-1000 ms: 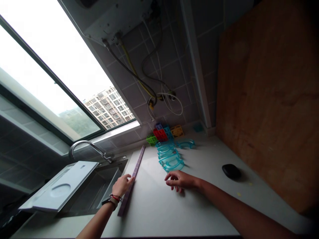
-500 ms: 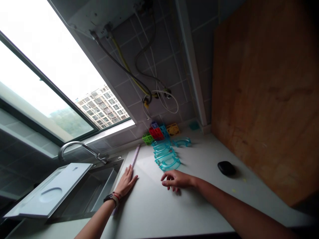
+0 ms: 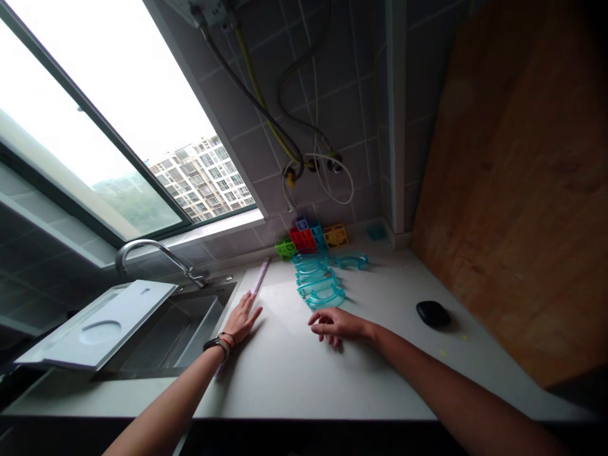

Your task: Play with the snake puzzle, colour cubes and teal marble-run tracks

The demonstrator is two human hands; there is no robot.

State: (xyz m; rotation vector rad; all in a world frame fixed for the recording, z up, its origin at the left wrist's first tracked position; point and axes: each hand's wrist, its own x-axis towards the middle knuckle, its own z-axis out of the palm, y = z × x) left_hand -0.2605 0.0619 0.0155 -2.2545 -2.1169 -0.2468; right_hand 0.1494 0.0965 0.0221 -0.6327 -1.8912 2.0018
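My left hand lies on a long, thin purple strip beside the sink, its fingers stretched out and the thumb apart. Part of the strip is hidden beneath that hand and wrist. My right hand is just in front of a row of clear turquoise curved track pieces; its fingers are loosely bent and apart, with nothing visible in them. One more turquoise curved piece sits apart, right of the row. Behind are green, red, blue and yellow openwork plastic blocks.
To the left, a white board lies across part of the sink, under a curved faucet. A black rounded case is on the white counter at right, near a large wooden panel. Hoses hang on the wall.
The camera view has tilted downward, so the counter's front edge shows more. Both hands stay in nearly the same places on or over the counter.
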